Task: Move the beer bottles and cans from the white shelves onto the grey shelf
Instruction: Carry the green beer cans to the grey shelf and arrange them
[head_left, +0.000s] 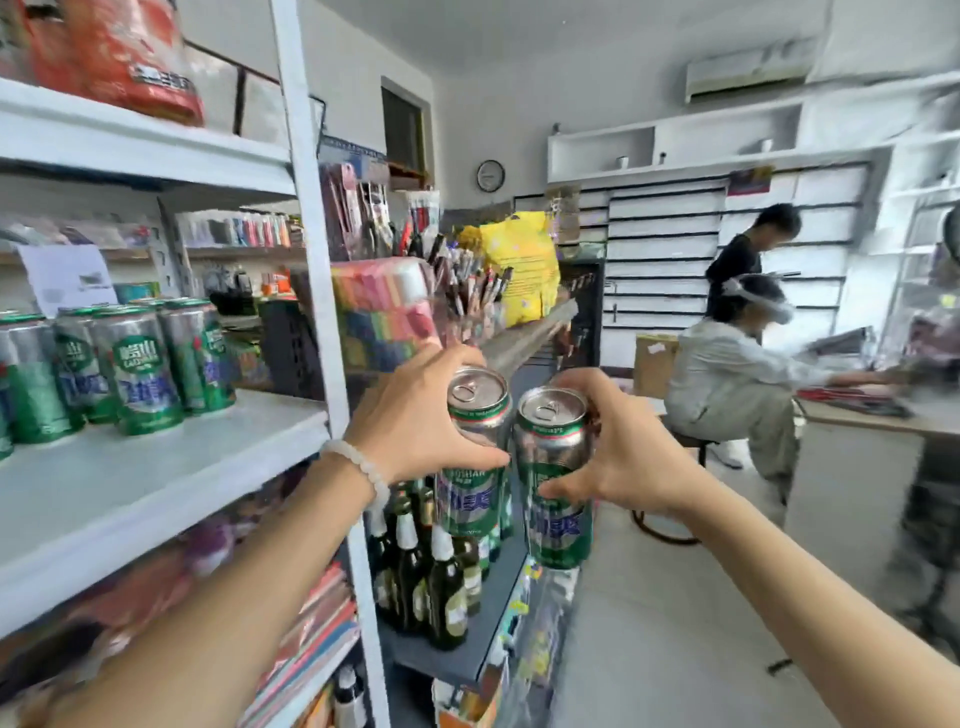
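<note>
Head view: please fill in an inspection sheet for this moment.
Surface: grey shelf, low, beside white shelf.
Job's things: cans on white shelf; bottles on grey shelf; one can in each hand.
Clutter: pens, yellow bag, red packs.
Grippers: left hand grips left can; right hand grips right can.
Cables: nothing seen.
Surroundings: two people at a desk; wall clock.

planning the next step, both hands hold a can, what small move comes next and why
Probably lower both green and silver beer cans, left and right, onto the dark grey shelf beside the dark glass bottles; both hands grip cans in the air above it.
</note>
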